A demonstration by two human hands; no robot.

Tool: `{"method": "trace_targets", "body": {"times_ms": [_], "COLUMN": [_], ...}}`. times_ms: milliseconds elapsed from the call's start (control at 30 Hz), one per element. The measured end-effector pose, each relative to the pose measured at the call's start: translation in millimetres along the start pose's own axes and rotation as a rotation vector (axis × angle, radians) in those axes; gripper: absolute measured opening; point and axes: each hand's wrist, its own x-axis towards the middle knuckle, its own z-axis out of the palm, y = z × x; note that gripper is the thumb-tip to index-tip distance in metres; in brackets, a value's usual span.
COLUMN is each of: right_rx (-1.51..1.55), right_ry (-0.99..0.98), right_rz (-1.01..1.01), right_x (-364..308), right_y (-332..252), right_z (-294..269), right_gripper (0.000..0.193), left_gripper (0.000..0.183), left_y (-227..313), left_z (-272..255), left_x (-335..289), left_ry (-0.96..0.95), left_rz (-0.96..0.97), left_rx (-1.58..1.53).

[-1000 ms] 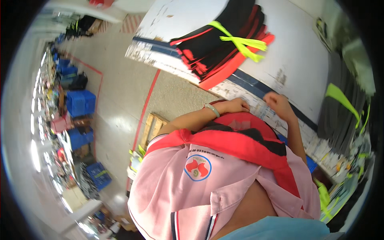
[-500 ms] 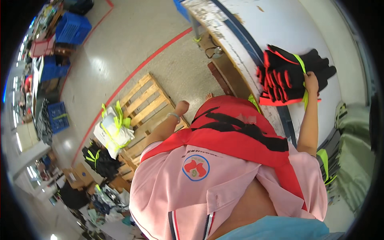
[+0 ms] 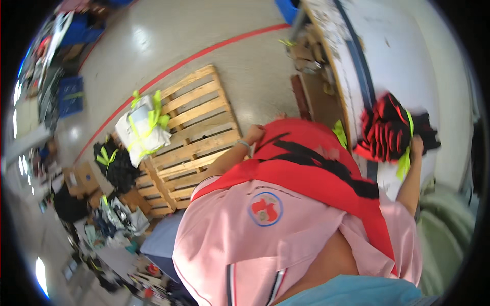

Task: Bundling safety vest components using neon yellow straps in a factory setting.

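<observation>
My right hand (image 3: 417, 146) is closed on the neon yellow strip (image 3: 405, 162) tied round a bundle of black and red fabric pieces (image 3: 384, 133). The bundle is at the white tabletop on my right, blurred by motion; whether it rests there or is lifted I cannot tell. Red folded edges face left, and black ends point right. In front of my red apron (image 3: 306, 137), my left hand (image 3: 254, 133) is loosely closed, with nothing visible in it. It is close to the apron's left edge.
The worn white table (image 3: 408, 56) runs along my right, with boxes beneath it. On the left lies a wooden pallet (image 3: 201, 120), holding a white bundle (image 3: 140, 130) tied in yellow. Near it are a black bundle (image 3: 120, 168) and cardboard boxes (image 3: 81, 179). Green fabric (image 3: 446, 219) hangs at right.
The view has swung, with pallet and table appearing farther right. My left hand has come closer to the apron. The right hand keeps its grip on the strip, and the bundle sits lower in view.
</observation>
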Motion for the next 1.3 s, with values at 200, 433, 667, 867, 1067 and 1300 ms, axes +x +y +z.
{"method": "trace_targets", "body": {"times_ms": [200, 433, 667, 867, 1067, 1300], "right_rx": [0.184, 0.609, 1.136, 1.572, 1.803, 2.149], "right_ry": [0.124, 0.538, 0.524, 0.412, 0.098, -0.541], "right_rz": [-0.187, -0.391, -0.157, -0.056, -0.190, -0.293], "right_x": [-36, 185, 247, 367, 509, 759], "right_y": [22, -115, -121, -171, -278, -497], "right_z": [4, -123, -234, -372, -492, -542], "right_gripper": [0.025, 0.022, 0.022, 0.023, 0.028, 0.012], "left_gripper": [0.029, 0.027, 0.023, 0.021, 0.026, 0.013], "left_y": [-6, 6, 100, 117, 83, -49], "left_z": [-25, -78, -105, -157, -199, -186], "left_x": [11, 41, 67, 108, 69, 28], "left_ry": [0.022, 0.384, 0.142, 0.305, 0.612, 0.756], "left_rz": [0.013, 0.209, 0.153, 0.357, 0.076, -0.318], "left_rx": [0.248, 0.475, 0.234, 0.062, -0.785, -1.743]}}
